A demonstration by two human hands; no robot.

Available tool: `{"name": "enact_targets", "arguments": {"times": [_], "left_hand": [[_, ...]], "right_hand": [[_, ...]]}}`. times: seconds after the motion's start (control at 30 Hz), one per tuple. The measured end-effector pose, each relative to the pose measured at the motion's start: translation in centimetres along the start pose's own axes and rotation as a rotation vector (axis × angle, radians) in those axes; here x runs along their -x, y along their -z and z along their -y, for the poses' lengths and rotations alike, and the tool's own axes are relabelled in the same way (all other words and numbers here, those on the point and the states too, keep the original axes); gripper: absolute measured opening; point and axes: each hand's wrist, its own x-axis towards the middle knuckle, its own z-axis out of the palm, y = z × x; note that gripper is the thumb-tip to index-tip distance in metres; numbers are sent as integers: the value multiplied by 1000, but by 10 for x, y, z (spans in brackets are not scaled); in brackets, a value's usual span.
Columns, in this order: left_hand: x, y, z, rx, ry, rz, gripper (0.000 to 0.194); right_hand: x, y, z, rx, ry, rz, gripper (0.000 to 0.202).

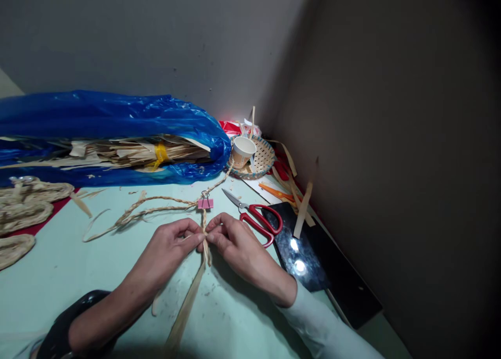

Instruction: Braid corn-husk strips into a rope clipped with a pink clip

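Observation:
Both of my hands meet at a straw-coloured braid over the pale green table. My left hand pinches the braid's lower end from the left. From the right, my right hand pinches the same spot with thumb and forefinger. Loose flat strands hang from there toward me. Just above the fingers, a pink binder clip grips the braid. Thinner plaited cords run off to the left of the clip. What lies between the fingertips is partly hidden.
Red-handled scissors lie right of my hands beside a shiny dark tablet-like slab. Behind stand a paper cup in a woven basket and a blue plastic bag holding dried strips. Woven straw pieces lie far left.

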Motion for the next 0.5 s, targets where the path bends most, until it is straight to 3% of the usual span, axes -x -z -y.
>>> {"name": "enact_targets", "arguments": {"times": [0.27, 0.5], "left_hand": [[-2, -1, 3, -111, -43, -24, 26], [-1, -1, 7, -37, -51, -4, 23]], "right_hand": [[10, 6, 12, 445, 31, -30, 21], [32, -21, 16, 664, 193, -57, 22]]}}
